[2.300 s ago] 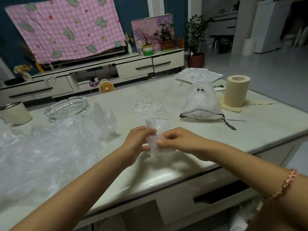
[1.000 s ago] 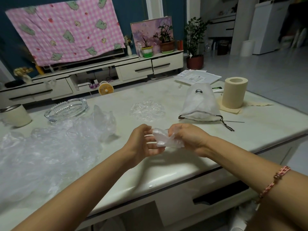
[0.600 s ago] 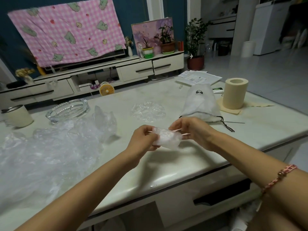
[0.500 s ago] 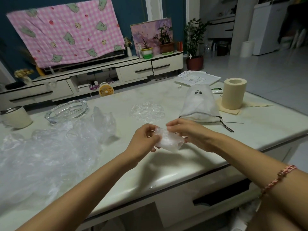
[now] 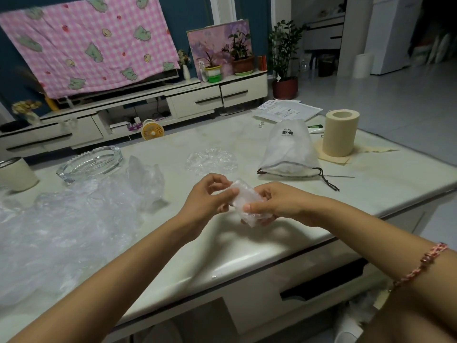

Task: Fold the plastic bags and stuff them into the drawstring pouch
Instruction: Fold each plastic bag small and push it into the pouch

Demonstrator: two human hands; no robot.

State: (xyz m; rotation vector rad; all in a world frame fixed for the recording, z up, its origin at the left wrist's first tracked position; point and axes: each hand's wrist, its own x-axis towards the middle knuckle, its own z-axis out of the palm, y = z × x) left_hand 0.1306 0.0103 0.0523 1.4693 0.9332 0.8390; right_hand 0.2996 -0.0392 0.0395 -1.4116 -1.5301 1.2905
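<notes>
A small folded clear plastic bag [image 5: 243, 200] is held above the table's near middle. My left hand [image 5: 207, 196] pinches its left end with thumb and fingers. My right hand [image 5: 274, 203] grips its right side, thumb on top and fingers underneath. The white drawstring pouch [image 5: 288, 149] lies behind my right hand, its dark-corded mouth facing me and its cord trailing right. A crumpled clear bag [image 5: 211, 160] lies flat behind my left hand. A heap of loose clear bags [image 5: 61, 219] covers the table's left part.
A glass ashtray [image 5: 91, 163] and a cream cup [image 5: 14, 174] sit at the back left. A beige paper roll [image 5: 340, 132] stands right of the pouch, papers [image 5: 288, 112] behind it. The pale table's front edge [image 5: 272, 258] runs diagonally below my arms.
The bag went from a longer upright strip to a small compact bundle between both hands. My hands stayed at the same spot over the table.
</notes>
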